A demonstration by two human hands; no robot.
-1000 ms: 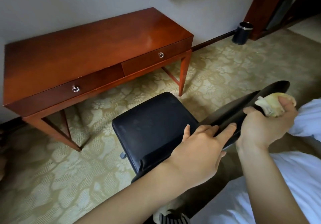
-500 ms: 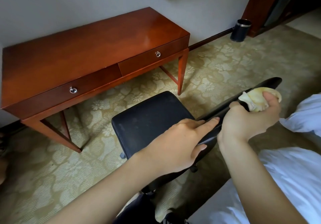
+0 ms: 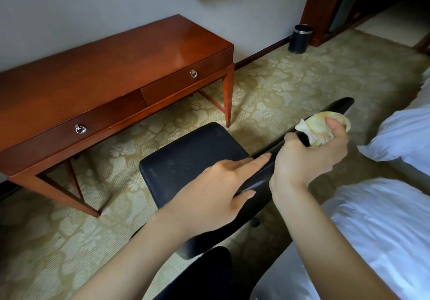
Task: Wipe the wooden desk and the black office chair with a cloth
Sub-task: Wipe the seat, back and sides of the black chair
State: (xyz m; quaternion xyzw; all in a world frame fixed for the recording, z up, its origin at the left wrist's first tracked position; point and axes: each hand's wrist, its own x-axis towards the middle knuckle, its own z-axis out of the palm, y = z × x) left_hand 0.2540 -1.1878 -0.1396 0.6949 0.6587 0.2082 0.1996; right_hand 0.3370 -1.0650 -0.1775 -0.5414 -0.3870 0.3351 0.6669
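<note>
1. Two hands are at the black office chair (image 3: 193, 157), seen from the head view. It stands on the patterned carpet (image 3: 290, 78) just off the front right corner of the wooden desk (image 3: 104, 67), with its seat turned toward the desk and its backrest toward the person.
2. The left hand (image 3: 216, 190) lies on the top edge of the backrest. Its fingers (image 3: 256, 160) are straight and pressed together, pointing along the edge, and the thumb rests on the near face of the backrest.
3. The right hand (image 3: 307, 157) is just beside it, further along the same edge. Its fingers are curled tight round a bunched yellowish cloth (image 3: 323, 127), with the thumb clamped over the wad.
4. The cloth sits against the backrest's top edge, near its far end, and a little of it sticks out above the fist.
5. The desk stands against the wall. Its top is bare and glossy, and both drawers in its front edge are closed.
6. A dark bin (image 3: 300, 39) stands by the wall, well beyond the desk's right end.
7. White bedding on a bed (image 3: 384, 218) fills the lower right, close behind the chair.
</note>
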